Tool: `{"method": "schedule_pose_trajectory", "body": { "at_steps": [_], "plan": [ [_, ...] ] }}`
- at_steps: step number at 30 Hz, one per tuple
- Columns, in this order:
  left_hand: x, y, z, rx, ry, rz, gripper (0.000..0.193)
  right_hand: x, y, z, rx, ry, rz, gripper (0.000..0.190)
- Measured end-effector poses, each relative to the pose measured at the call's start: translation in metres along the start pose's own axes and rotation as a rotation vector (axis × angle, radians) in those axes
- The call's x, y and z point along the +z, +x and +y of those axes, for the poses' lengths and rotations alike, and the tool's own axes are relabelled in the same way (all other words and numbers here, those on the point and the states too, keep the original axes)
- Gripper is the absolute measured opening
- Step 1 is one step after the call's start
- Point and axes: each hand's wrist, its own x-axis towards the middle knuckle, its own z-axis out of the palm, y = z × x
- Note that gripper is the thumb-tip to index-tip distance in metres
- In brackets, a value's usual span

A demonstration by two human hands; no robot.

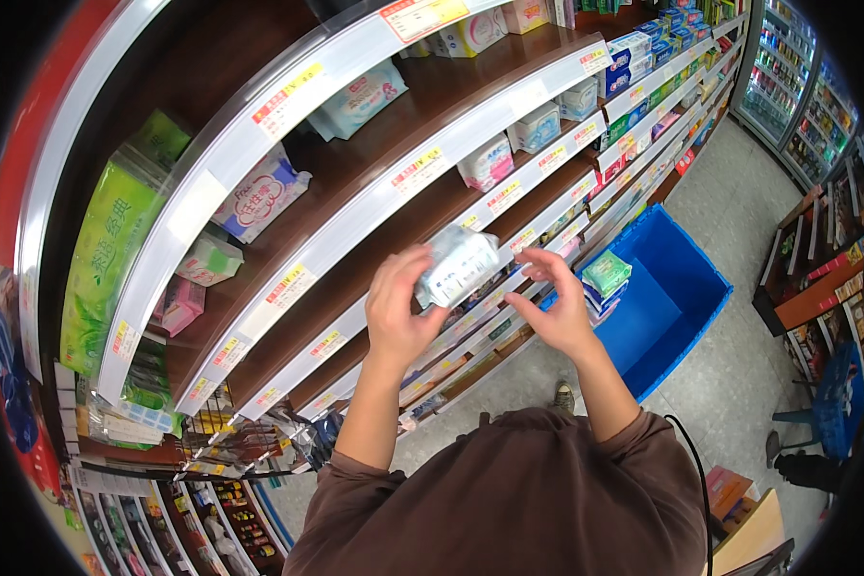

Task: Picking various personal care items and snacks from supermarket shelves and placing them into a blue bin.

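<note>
My left hand (399,309) grips the left end of a white, plastic-wrapped package (459,265) with pale blue print, in front of the shelves. Just right of it, my right hand (554,302) is raised with fingers apart and nothing in it. Beyond the package, a pink-and-white pack (487,163) and a white-and-blue pack (536,128) stand on a brown shelf. Below and right of my right hand, a blue plastic crate (662,302) holds a small stack of packs with a green one (607,273) on top.
Curved-looking shelf edges (417,176) with price tags run across the view. Green tissue packs (111,252) stand at far left. Toothpaste boxes (628,61) sit at upper right. Glass-door drink coolers (777,65) stand beyond. A blue stool (835,410) and part of a person (806,468) are at right.
</note>
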Motion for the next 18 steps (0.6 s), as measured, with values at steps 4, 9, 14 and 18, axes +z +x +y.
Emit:
{"method": "schedule_pose_trajectory", "body": {
  "at_steps": [4,9,14,18],
  "plan": [
    [-0.002,0.003,-0.035,0.103,0.343,0.113,0.052,0.009,-0.038,0.036,0.106,-0.015,-0.006,0.037],
    [0.013,0.019,-0.048,-0.412,0.289,-0.058,0.047,-0.015,-0.086,0.07,0.154,-0.281,0.004,0.024],
    [0.009,0.038,-0.058,-0.777,-0.18,-0.204,0.056,-0.082,-0.137,0.15,0.314,-0.589,-0.012,0.02],
    [0.012,0.049,-0.054,-0.916,-0.142,-0.277,0.058,-0.147,-0.195,0.256,0.686,-0.771,-0.136,0.01]
  ]
}}
